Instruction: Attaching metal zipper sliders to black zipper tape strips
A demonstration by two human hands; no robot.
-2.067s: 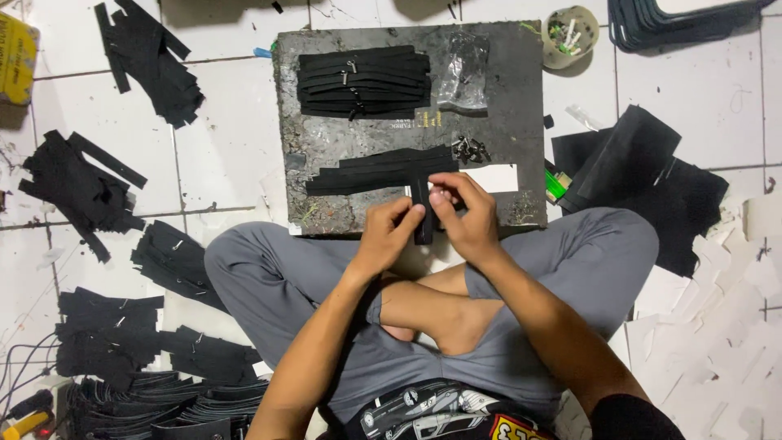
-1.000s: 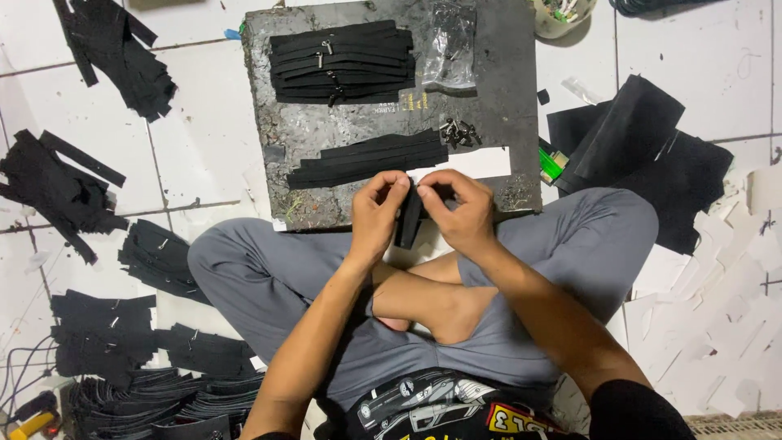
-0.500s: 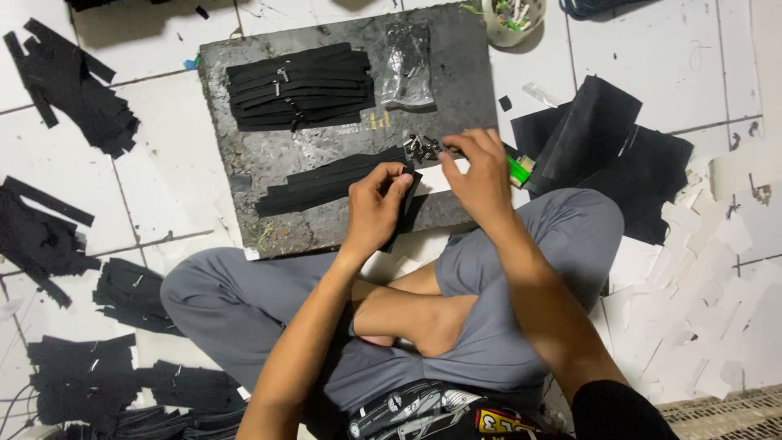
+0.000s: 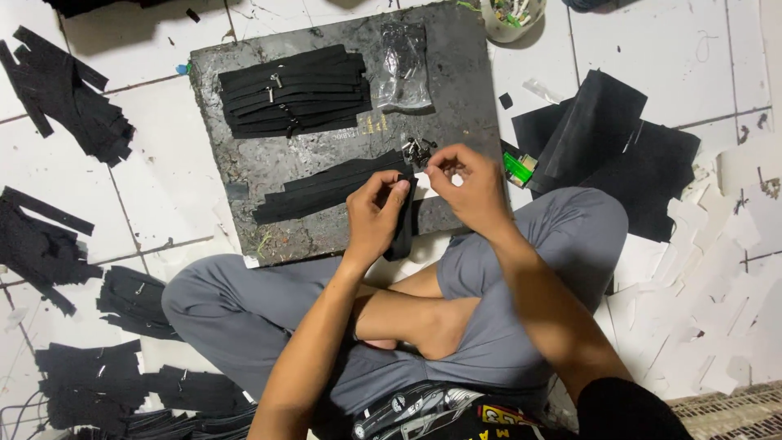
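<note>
A narrow black strip hangs upright from the left hand, whose grip is pinched shut on the strip's upper end, just above the near edge of a dark work board lying on the white tiled floor. The right hand is just beside it, fingertips pinched narrow; whether they hold something small I cannot tell. Close above lies a little heap of metal fittings. On the board rest a row of black strips, a stacked pile of strips and a clear plastic bag. Black sheets lie to the right, beside a green lighter.
</note>
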